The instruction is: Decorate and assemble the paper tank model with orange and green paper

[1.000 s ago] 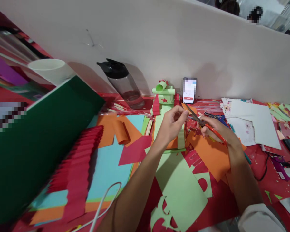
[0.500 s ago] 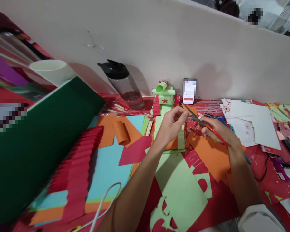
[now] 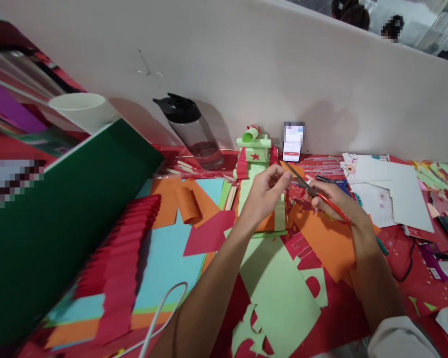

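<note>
Two bare hands, the left hand and the right hand, work close together above a red table strewn with coloured paper. Compared with a second ago, almost nothing has changed: hands and tool keep the same pose, while the background sits very slightly lower in view, probably from a small tilt of the head. That suggests slow, careful handling or a brief pause; no fresh cut can be made out. The right hand is wrapped around red-handled scissors, whose blades point up and to the left, their tips beside the left fingertips; the blades seem a little parted, though how far is hard to tell. Thumb and fingers of the left hand are drawn together in a pinch, but anything between them is too small to tell. Just behind the left hand stands a light-green paper model bearing a red star, its lower part partly hidden by that hand. An orange sheet lies below the right hand, and a pale-green sheet between the forearms.
</note>
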`<action>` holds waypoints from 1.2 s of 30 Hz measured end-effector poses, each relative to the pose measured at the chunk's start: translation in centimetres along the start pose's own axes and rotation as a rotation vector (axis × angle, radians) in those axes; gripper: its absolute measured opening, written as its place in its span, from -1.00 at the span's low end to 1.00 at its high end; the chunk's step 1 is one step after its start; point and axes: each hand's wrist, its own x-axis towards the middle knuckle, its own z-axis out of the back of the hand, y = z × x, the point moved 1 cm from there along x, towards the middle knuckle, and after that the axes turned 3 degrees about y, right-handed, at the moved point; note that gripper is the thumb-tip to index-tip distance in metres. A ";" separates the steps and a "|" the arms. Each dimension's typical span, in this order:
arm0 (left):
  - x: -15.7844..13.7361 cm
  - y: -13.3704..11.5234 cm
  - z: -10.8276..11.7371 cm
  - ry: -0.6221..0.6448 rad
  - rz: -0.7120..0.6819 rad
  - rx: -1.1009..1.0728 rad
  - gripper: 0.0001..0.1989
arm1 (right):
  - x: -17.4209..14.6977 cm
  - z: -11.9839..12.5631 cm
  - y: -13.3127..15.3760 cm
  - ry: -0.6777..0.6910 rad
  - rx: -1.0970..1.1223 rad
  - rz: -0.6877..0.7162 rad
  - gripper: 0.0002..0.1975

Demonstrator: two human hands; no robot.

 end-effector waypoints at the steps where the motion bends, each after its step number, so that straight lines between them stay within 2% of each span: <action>1: 0.0 0.0 0.0 -0.002 0.000 -0.003 -0.67 | 0.0 0.0 0.0 0.001 0.005 -0.002 -0.37; 12: 0.1 0.3 0.0 -0.021 0.005 -0.032 -0.68 | 0.5 -0.5 -0.4 -0.017 -0.005 -0.002 -0.35; 19: 0.1 0.4 -0.1 -0.033 0.048 -0.036 -0.61 | 0.8 -1.2 -0.1 -0.048 0.038 0.015 -0.29; 26: 0.1 0.2 -0.1 -0.058 0.072 -0.086 -0.65 | 1.1 -2.0 -0.4 -0.050 0.158 -0.038 -0.36; 36: 0.1 0.4 0.0 -0.027 0.042 -0.085 -0.72 | 1.0 -1.7 -0.2 -0.009 0.206 0.001 -0.26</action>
